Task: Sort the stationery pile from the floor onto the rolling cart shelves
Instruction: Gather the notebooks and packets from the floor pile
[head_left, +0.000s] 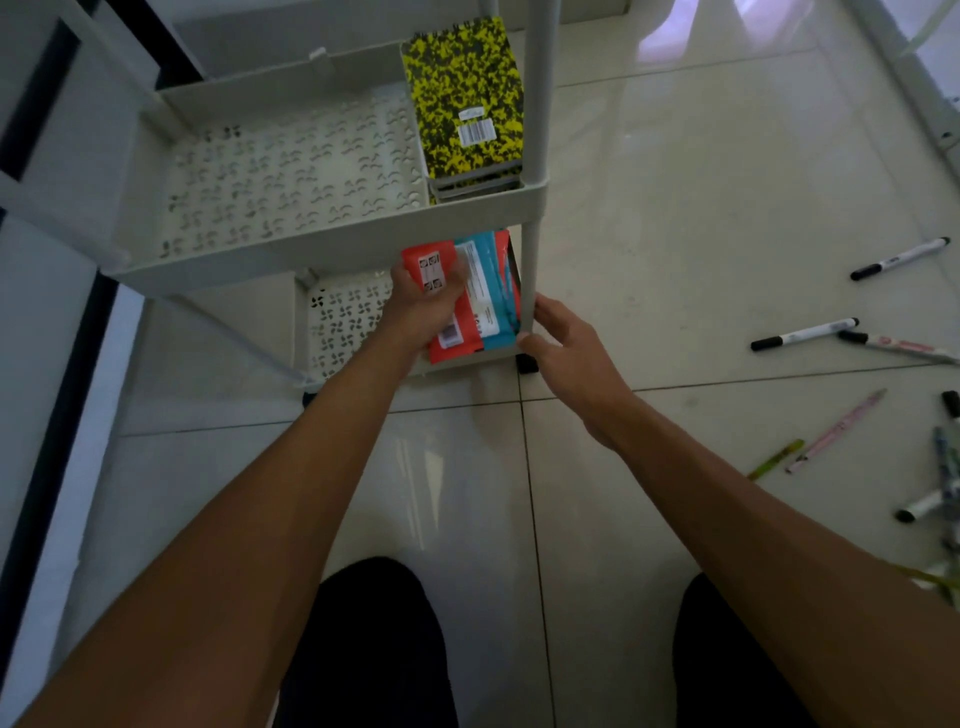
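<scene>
**Red and Blue Packets Met the Bottom Shelf**

Red and blue packets (478, 296) lay on the bottom shelf (337, 322) of the grey rolling cart (332, 249), at its right end beside the corner post. The person's left hand (423, 301) rested on top of them, fingers curled over the red packet's upper part. The right hand (566, 348) sat at the shelf's right corner, thumb and fingers loosely spread on either side of the post, touching the rim. On the shelf above, yellow-and-black speckled notebooks (467, 104) were stacked at the right end. Markers and pens (802, 335) lay scattered on the pale tiled floor (675, 208) well to the right of the cart.
</scene>
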